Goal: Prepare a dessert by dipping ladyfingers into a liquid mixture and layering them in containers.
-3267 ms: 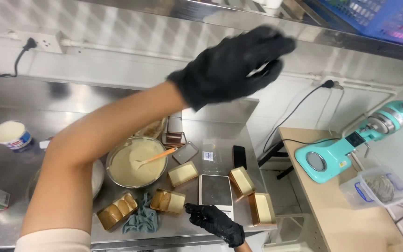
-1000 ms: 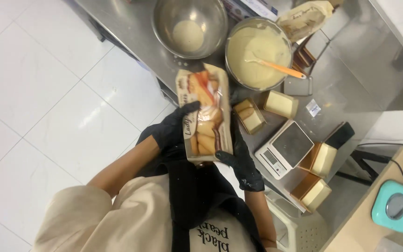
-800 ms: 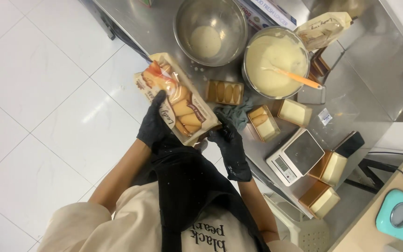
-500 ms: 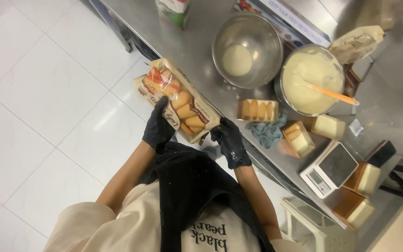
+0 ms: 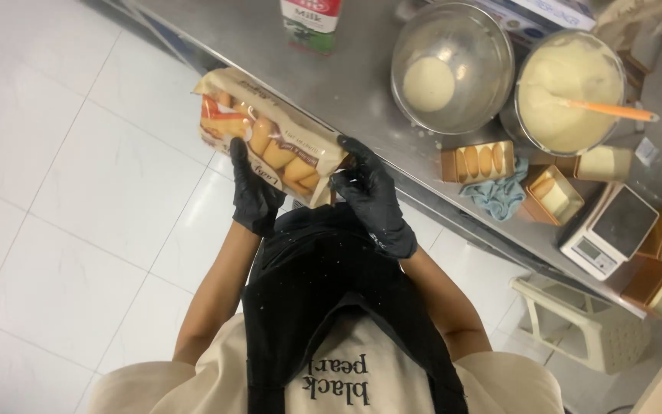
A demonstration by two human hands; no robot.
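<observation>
Head view: both gloved hands, left hand [image 5: 254, 192] and right hand [image 5: 373, 195], grip biscuit packet [image 5: 270, 146] (seemingly sealed); fingers closed.

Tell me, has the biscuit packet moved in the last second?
Yes. The biscuit packet, held by the left hand and right hand, was below the steel bowl; now it is left of it, nearer the milk carton.

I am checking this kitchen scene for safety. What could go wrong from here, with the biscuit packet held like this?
1. Both gloved hands, left hand and right hand, hold the packet of sponge-finger biscuits beyond the steel counter edge, over the tiled floor; if it tears suddenly, biscuits may fall there.
2. The right glove shows pale smears, so the grip might slip.
</observation>
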